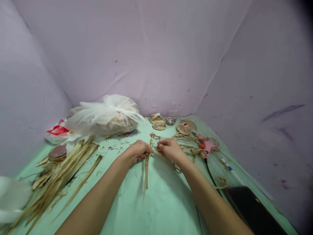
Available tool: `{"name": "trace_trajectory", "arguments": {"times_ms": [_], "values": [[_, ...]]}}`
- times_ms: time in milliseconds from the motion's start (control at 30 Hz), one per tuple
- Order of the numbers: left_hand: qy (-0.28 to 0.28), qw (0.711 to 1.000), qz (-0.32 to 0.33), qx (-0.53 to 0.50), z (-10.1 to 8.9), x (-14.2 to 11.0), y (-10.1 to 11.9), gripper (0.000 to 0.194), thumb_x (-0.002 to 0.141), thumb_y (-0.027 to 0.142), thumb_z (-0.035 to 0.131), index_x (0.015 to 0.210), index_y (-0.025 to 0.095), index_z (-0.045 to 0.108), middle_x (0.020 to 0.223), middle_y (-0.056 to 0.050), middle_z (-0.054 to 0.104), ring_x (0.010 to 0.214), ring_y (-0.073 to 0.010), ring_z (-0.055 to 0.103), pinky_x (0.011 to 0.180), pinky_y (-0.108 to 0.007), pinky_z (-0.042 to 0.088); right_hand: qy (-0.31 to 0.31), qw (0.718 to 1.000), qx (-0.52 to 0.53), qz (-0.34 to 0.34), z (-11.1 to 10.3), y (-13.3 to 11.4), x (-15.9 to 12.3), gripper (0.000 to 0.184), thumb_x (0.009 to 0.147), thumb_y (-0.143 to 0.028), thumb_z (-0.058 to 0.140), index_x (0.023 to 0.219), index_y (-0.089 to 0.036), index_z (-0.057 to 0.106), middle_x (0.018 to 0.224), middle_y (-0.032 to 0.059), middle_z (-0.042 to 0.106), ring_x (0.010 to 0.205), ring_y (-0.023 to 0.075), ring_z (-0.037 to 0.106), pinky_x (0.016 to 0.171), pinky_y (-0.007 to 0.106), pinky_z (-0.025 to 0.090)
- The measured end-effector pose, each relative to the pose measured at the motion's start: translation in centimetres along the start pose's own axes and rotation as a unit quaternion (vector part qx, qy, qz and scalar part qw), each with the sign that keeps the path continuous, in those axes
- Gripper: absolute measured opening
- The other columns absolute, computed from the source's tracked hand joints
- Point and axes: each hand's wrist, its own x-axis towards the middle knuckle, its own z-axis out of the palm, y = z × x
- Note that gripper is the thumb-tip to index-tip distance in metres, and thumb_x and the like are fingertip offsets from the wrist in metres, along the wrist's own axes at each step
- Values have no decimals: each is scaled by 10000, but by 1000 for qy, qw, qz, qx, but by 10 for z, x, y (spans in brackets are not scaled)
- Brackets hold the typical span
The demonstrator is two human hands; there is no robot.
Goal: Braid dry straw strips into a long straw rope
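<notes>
My left hand (140, 150) is closed on a braid of dried plant fibre (152, 141), pinching it at its lower end. Loose flat strands (146, 171) hang below those fingers toward the front of the table. Just to the right, my right hand (170, 149) is closed in a pinch on a pale strand that runs across from the braid. Past the right hand, more of the braided cord (188, 137) trails over the table. The fingertips of both hands are partly hidden.
Dried leaf strips (70, 169) lie in a pile at left, near a tied white plastic bag (107, 114). Coiled woven discs (158, 125) and a container of beads (170, 120) stand at the back. A pink glue gun (208, 146) and a black phone-like slab (254, 209) lie at right.
</notes>
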Motion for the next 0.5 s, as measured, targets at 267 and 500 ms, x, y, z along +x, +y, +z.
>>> {"name": "trace_trajectory", "arguments": {"times_ms": [267,500], "values": [[16,996,9,83,1,-5,5,96,531,140,491,457,144,430,343,62,300,304,-35,205,343,-194,119,-73,994,65,54,24,-2,-4,123,627,-128,485,506,-134,502,379,-55,394,327,30,230,354,193,149],[154,931,7,332,5,-16,20,67,540,164,524,483,135,543,402,-8,445,408,-115,413,417,-225,273,-66,991,99,60,24,5,-2,70,584,-163,506,518,-141,499,375,-66,387,312,30,225,343,197,123]]}}
